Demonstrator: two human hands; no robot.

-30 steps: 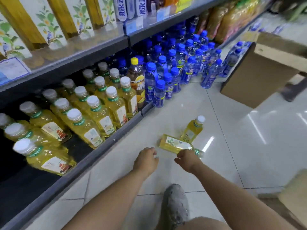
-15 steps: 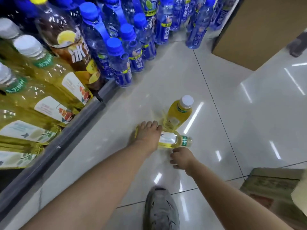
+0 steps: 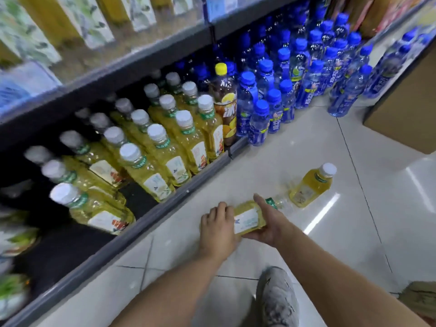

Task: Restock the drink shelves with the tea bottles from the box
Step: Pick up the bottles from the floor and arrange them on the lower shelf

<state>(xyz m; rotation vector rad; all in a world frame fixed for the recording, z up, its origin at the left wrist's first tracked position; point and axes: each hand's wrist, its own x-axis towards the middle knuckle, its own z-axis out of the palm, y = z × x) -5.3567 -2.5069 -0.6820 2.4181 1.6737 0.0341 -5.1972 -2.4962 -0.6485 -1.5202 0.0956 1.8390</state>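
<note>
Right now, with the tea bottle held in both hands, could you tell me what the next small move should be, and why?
Probably tip the tea bottle upright and carry it left to the bottom shelf. The left hand and right hand grip it lying sideways, and a dark gap shows in the front row.
</note>
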